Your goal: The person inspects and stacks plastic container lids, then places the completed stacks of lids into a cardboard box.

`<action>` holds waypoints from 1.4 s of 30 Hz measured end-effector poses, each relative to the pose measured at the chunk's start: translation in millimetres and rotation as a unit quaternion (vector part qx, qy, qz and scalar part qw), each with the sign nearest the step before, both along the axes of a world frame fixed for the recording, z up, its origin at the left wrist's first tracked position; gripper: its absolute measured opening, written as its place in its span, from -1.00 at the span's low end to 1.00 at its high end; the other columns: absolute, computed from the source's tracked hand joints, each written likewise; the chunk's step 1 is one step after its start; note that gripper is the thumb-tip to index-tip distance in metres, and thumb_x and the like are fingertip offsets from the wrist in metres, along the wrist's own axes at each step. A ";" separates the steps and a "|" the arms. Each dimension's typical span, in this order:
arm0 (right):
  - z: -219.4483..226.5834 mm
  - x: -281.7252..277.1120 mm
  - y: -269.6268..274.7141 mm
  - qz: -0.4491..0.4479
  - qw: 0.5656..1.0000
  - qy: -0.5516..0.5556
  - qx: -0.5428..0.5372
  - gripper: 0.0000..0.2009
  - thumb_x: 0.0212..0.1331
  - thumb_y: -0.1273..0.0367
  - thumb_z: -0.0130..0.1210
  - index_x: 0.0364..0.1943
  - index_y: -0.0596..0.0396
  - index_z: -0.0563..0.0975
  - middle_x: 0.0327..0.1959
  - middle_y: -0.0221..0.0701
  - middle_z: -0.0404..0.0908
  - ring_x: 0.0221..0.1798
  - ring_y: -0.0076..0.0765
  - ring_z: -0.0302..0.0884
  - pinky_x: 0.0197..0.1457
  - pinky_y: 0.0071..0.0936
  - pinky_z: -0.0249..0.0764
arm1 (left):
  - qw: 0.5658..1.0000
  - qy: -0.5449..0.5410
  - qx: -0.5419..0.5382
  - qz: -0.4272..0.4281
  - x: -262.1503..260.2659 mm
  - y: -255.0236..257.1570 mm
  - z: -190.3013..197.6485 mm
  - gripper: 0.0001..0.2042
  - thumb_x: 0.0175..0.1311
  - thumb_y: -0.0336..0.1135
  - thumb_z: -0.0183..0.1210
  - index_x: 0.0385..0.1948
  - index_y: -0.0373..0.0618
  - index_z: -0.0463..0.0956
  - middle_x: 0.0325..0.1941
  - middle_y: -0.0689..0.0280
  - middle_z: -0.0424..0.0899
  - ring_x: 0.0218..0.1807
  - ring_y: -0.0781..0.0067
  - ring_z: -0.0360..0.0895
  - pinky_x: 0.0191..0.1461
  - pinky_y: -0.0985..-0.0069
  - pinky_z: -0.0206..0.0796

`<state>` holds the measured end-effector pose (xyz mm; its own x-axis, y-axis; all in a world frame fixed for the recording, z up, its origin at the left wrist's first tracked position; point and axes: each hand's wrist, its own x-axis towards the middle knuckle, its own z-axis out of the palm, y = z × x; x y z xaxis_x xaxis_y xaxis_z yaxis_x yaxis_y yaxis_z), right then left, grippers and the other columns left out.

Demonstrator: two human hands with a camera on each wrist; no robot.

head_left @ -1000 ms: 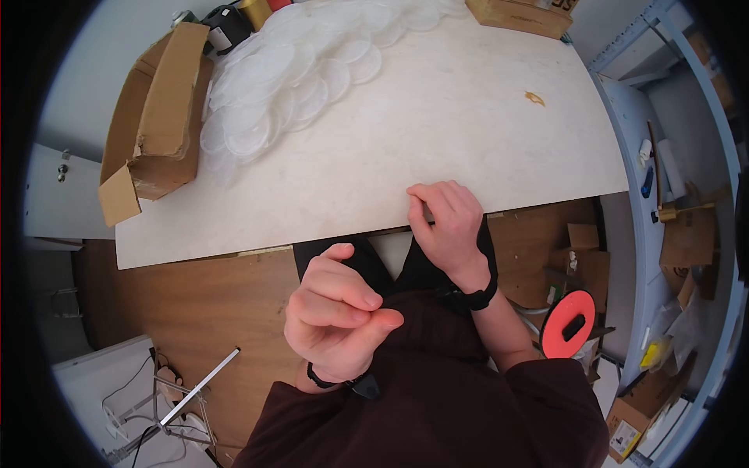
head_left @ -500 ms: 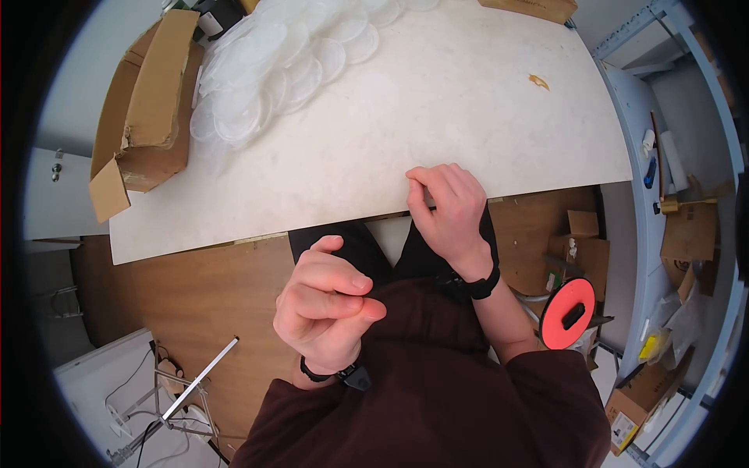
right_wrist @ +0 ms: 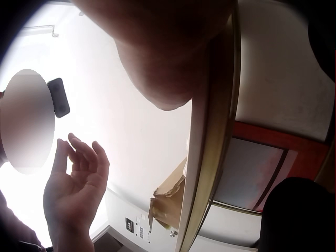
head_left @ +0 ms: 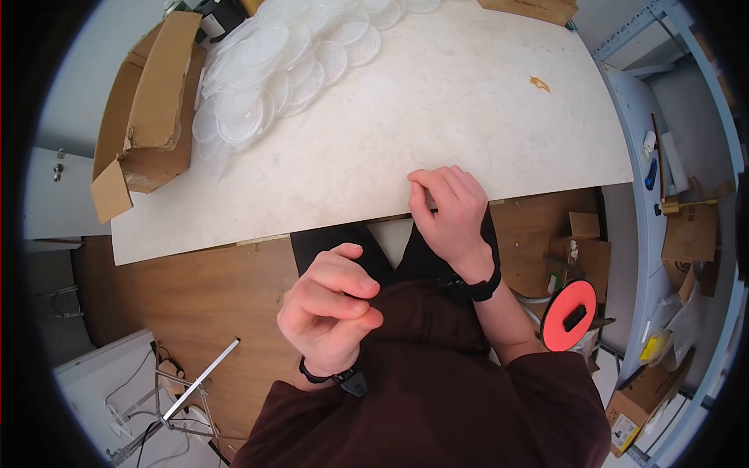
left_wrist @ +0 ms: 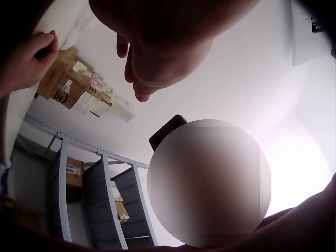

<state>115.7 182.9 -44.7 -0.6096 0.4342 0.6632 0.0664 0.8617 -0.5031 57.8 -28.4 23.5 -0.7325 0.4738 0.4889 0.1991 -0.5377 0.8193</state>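
In the head view my left hand (head_left: 328, 308) is raised in front of the dark shirt, on the near side of the table edge. Its fingers are loosely bent, the thumb is close to the fingertips, and nothing shows between them. The right wrist view shows the same left hand (right_wrist: 79, 194) from the palm side, also bare. My right hand (head_left: 454, 218) rests at the front edge of the white table (head_left: 351, 164), its fingers loosely curled and no object in them. A dark band is on each wrist.
Translucent round plastic discs (head_left: 265, 86) lie heaped at the table's back left, beside an open cardboard box (head_left: 152, 101). Another cardboard box (head_left: 534, 9) stands at the back right. A small tan scrap (head_left: 539, 83) lies on the tabletop. Blue-grey shelving (head_left: 644, 210) runs along the right side.
The head view has tilted down a little, so the table sits higher in it. My left hand has shifted slightly left, its thumb and fingertips a bit farther apart. The right hand stays at the edge.
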 end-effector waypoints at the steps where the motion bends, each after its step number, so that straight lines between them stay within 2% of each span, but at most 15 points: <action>1: -0.2 0.1 0.2 0.001 1.000 0.002 0.000 -0.91 0.28 0.53 0.38 -0.22 0.03 0.74 -0.43 -0.43 0.67 -0.42 -0.22 0.58 -0.29 -0.23 0.44 | 1.000 0.000 0.000 -0.001 0.2 -0.1 -0.6 -0.72 0.25 -0.38 0.70 -0.21 -0.08 0.69 -0.04 0.17 0.89 -0.02 0.24 0.78 0.52 -0.07 0.46; 13: -1.0 -0.3 0.6 0.002 1.000 0.005 0.000 -0.90 0.26 0.52 0.39 -0.22 0.00 0.73 -0.43 -0.45 0.64 -0.40 -0.23 0.58 -0.29 -0.24 0.43 | 0.997 -0.059 0.015 -0.055 -5.8 -3.8 0.9 -0.85 0.42 -0.40 0.56 -0.15 -0.15 0.74 0.03 0.10 0.89 0.04 0.18 0.77 0.45 -0.04 0.51; 15: -1.7 -0.4 1.5 0.000 1.000 0.007 0.003 -0.89 0.24 0.51 0.40 -0.23 -0.02 0.72 -0.42 -0.46 0.63 -0.38 -0.23 0.58 -0.29 -0.24 0.43 | 0.978 -0.008 -0.109 -0.178 -22.8 -14.2 -1.6 -0.87 0.49 -0.45 0.43 -0.04 -0.24 0.77 0.11 0.05 0.89 0.09 0.08 0.81 0.38 0.09 0.58; 16: -3.2 -0.4 1.6 0.000 1.000 0.010 0.001 -0.89 0.24 0.51 0.40 -0.24 -0.02 0.72 -0.42 -0.46 0.64 -0.37 -0.23 0.59 -0.29 -0.24 0.44 | 0.977 -0.008 -0.110 -0.181 -29.1 -16.2 -2.8 -0.87 0.49 -0.45 0.43 -0.04 -0.24 0.77 0.11 0.05 0.89 0.09 0.08 0.81 0.38 0.09 0.58; 18: -4.6 1.1 1.1 -0.002 1.000 0.013 -0.004 -0.89 0.24 0.51 0.40 -0.24 -0.02 0.72 -0.41 -0.46 0.64 -0.37 -0.23 0.59 -0.29 -0.24 0.44 | 0.899 0.041 -0.358 -0.250 -39.1 -16.9 -7.2 -0.81 0.54 -0.48 0.30 0.07 -0.30 0.78 0.18 0.01 0.89 0.16 -0.01 0.83 0.33 0.22 0.62; 19: -3.8 1.2 1.3 -0.003 1.000 0.011 -0.005 -0.89 0.24 0.51 0.40 -0.24 -0.03 0.72 -0.41 -0.46 0.64 -0.37 -0.23 0.60 -0.29 -0.24 0.45 | 0.861 0.079 -0.439 -0.244 -42.9 -12.6 -22.2 -0.76 0.61 -0.44 0.21 0.13 -0.29 0.76 0.17 0.00 0.87 0.22 -0.10 0.81 0.35 0.19 0.61; 23: -1.5 0.0 -0.2 -0.008 1.000 0.009 -0.008 -0.89 0.23 0.51 0.41 -0.24 -0.02 0.71 -0.41 -0.45 0.65 -0.37 -0.22 0.61 -0.28 -0.24 0.47 | 0.722 0.242 -0.634 -0.135 -62.7 17.0 -134.5 -0.64 0.58 -0.32 0.21 0.31 -0.23 0.67 0.21 -0.07 0.83 0.32 -0.28 0.70 0.42 -0.07 0.54; 25: -0.9 0.6 -0.3 -0.005 1.000 0.006 -0.009 -0.90 0.24 0.52 0.40 -0.23 0.00 0.73 -0.40 -0.43 0.67 -0.38 -0.21 0.61 -0.29 -0.24 0.47 | 0.737 0.339 -0.580 -0.068 -73.9 45.2 -216.3 -0.61 0.58 -0.31 0.22 0.35 -0.19 0.64 0.32 -0.06 0.78 0.38 -0.25 0.67 0.47 -0.06 0.51; 28: -1.1 -1.8 -0.6 0.003 1.000 0.009 -0.003 -0.90 0.25 0.53 0.39 -0.22 0.03 0.74 -0.39 -0.41 0.70 -0.38 -0.20 0.62 -0.28 -0.23 0.47 | 0.732 0.325 -0.592 -0.089 -79.0 85.1 -256.8 -0.64 0.61 -0.35 0.13 0.33 -0.16 0.66 0.30 -0.07 0.78 0.37 -0.11 0.69 0.46 0.05 0.50; 29: -0.5 1.2 1.6 0.006 1.000 0.012 0.004 -0.89 0.23 0.53 0.39 -0.21 0.03 0.74 -0.39 -0.41 0.70 -0.37 -0.20 0.63 -0.28 -0.23 0.48 | 0.817 0.207 -0.525 -0.123 -84.9 87.5 -292.7 -0.61 0.69 -0.29 0.10 0.44 -0.11 0.58 0.47 -0.01 0.69 0.51 0.02 0.60 0.58 0.09 0.41; 30: -0.1 2.2 2.0 0.006 1.000 0.010 0.001 -0.87 0.21 0.53 0.39 -0.21 0.02 0.74 -0.39 -0.42 0.69 -0.36 -0.21 0.62 -0.28 -0.23 0.47 | 0.786 0.205 -0.560 -0.160 -83.3 92.8 -289.4 -0.56 0.75 -0.22 0.08 0.54 -0.09 0.50 0.64 0.04 0.57 0.65 0.07 0.47 0.70 0.12 0.30; 31: 0.0 2.1 1.9 0.003 1.000 0.009 0.000 -0.87 0.20 0.53 0.39 -0.21 0.02 0.74 -0.40 -0.43 0.68 -0.37 -0.22 0.61 -0.28 -0.24 0.47 | 0.791 0.210 -0.549 -0.173 -84.2 93.8 -287.0 -0.56 0.75 -0.22 0.08 0.54 -0.09 0.50 0.64 0.04 0.57 0.65 0.07 0.47 0.70 0.12 0.30; 39: 5.7 9.6 0.2 0.005 1.000 -0.018 -0.015 -0.88 0.25 0.52 0.39 -0.17 0.02 0.76 -0.35 -0.47 0.73 -0.33 -0.30 0.65 -0.24 -0.31 0.50 | 0.706 0.255 -0.594 -0.290 -90.1 81.2 -266.1 -0.61 0.66 -0.18 0.21 0.39 -0.06 0.67 0.44 0.09 0.76 0.49 -0.03 0.65 0.56 0.06 0.48; 40: 17.9 13.7 -4.7 0.072 0.979 -0.003 -0.189 -0.87 0.32 0.52 0.35 -0.11 0.07 0.78 -0.28 -0.42 0.78 -0.25 -0.33 0.70 -0.16 -0.35 0.54 | 0.705 0.252 -0.595 -0.291 -94.8 76.2 -262.2 -0.61 0.66 -0.18 0.21 0.39 -0.06 0.67 0.44 0.09 0.76 0.49 -0.03 0.65 0.56 0.06 0.48; 42: 58.6 30.2 -21.5 0.227 0.848 0.039 -0.476 -0.82 0.44 0.52 0.26 0.02 0.20 0.78 -0.13 -0.29 0.86 -0.08 -0.30 0.77 -0.01 -0.36 0.60 | 0.721 0.251 -0.608 -0.218 -108.8 60.6 -252.9 -0.61 0.68 -0.19 0.18 0.39 -0.10 0.67 0.46 0.03 0.75 0.50 -0.06 0.64 0.57 0.06 0.46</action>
